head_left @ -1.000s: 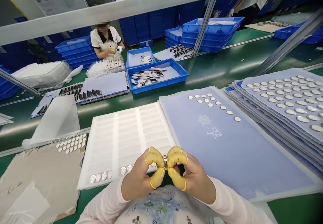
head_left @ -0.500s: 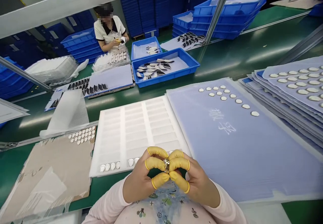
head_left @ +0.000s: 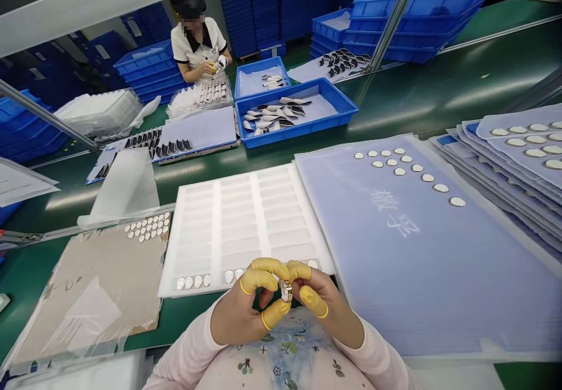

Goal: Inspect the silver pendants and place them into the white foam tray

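From the head view: a small shiny metallic piece [head_left: 286, 290], pinched between the fingers [head_left: 263, 279] of the left hand [head_left: 235, 317] and the right hand [head_left: 327, 311], all sheathed in yellow rubber finger cots. Fingertips pressed together on the piece, both hands drawn in close above the lap, apparently for a steady, near view. Directly ahead of the fingers, a white compartmented foam tray [head_left: 246, 220], with a row of silver oval pieces [head_left: 198, 281] along its near edge, seemingly set out singly to keep them from rubbing. To the right of the fingers, a pale blue corrugated plastic sheet [head_left: 417, 273] bearing a curved line of pale metallic discs [head_left: 417, 168], and farther right a stacked pile of similar sheets [head_left: 518, 161]. To the left, a brown cardboard sheet [head_left: 88, 290] with white discs [head_left: 147, 226] in tidy rows at its far corner. Well beyond the fingers, on the green tabletop [head_left: 417, 85], a blue plastic tray [head_left: 307, 127] of dark and pale curved pieces, and a co-worker [head_left: 197, 44] in a white polo shirt.
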Demonstrator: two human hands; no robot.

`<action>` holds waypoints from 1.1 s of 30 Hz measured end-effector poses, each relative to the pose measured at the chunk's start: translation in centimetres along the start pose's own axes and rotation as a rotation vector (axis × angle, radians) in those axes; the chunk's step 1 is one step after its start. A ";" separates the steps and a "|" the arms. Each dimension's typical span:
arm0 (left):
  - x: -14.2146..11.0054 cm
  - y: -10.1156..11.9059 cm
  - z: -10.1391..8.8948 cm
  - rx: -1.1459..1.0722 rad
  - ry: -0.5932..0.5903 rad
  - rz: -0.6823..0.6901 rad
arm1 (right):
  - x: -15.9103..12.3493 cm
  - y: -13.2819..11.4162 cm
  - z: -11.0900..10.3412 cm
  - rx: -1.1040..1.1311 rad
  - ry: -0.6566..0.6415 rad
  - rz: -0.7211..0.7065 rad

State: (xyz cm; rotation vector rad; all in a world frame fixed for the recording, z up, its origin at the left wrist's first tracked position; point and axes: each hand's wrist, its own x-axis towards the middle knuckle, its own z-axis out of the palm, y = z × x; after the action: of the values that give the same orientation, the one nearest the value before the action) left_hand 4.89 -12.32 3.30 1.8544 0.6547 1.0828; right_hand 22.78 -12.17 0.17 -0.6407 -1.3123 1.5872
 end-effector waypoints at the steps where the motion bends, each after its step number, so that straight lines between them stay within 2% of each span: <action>1: 0.2 0.1 0.1 0.017 -0.005 -0.001 | 0.0 0.0 0.0 0.033 -0.009 0.030; 8: 0.9 0.3 0.6 0.111 -0.036 0.064 | -0.2 -0.2 -0.3 0.069 0.011 0.167; 13: 1.1 0.0 0.7 0.165 -0.067 0.158 | -0.4 -0.3 -0.9 0.124 -0.075 0.243; 15: 0.9 -0.3 0.8 0.221 -0.049 0.216 | -0.6 -0.2 -1.2 0.119 -0.111 0.236; 18: 0.3 -0.8 1.1 0.333 0.050 0.263 | -0.8 -0.1 -1.3 0.037 -0.106 0.107; 21: -0.3 -1.3 1.3 0.390 0.137 0.139 | -0.9 -0.4 -1.2 -0.162 -0.027 -0.067; 24: -0.3 -1.2 1.1 0.309 0.174 -0.126 | -0.9 -0.7 -1.0 -0.338 0.019 -0.181; 26: -0.1 -0.9 0.8 0.182 0.137 -0.275 | -0.8 -0.9 -0.9 -0.398 0.022 -0.230; 30: 0.5 -0.4 0.2 -0.144 -0.028 -0.453 | -0.6 -1.0 -0.8 -0.453 0.006 -0.268; 33: 0.8 -0.1 0.2 -0.275 -0.057 -0.571 | -0.7 -0.9 -0.8 -0.486 -0.007 -0.280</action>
State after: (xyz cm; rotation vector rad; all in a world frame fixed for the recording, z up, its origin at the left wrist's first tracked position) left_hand 5.48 -11.72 3.52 1.3379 0.8837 0.6969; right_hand 24.02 -12.44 0.65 -0.7043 -1.7292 1.0498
